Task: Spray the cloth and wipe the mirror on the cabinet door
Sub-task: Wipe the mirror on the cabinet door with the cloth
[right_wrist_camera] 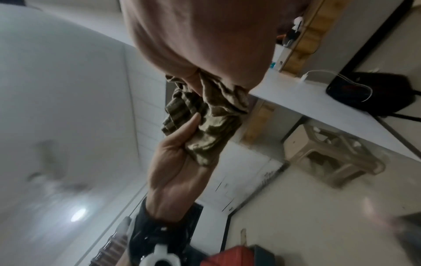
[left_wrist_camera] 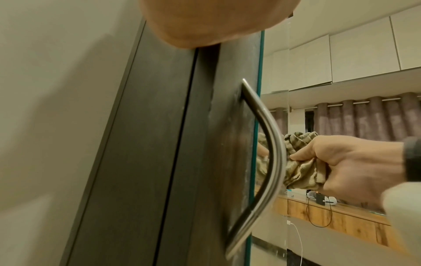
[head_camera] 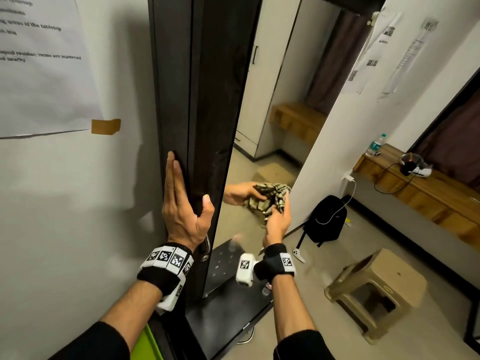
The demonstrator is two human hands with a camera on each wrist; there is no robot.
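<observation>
Crumpled, cloth [head_camera: 270, 201] against upright mirror [head_camera: 275, 105]

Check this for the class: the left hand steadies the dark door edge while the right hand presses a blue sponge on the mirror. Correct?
Not quite. The right hand grips a crumpled olive striped cloth, not a sponge, as the head view shows. The left hand and mirror are right.

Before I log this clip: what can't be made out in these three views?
- Spray bottle: not identifiable in any view.
- Whether the cloth is damp: not discernible.
- Left hand in the left wrist view: only a blurred patch at the top edge.
- Right hand fingertips: buried in cloth folds, so the grip is unclear.
- Mirror top: cut off by the head view's edge.
</observation>
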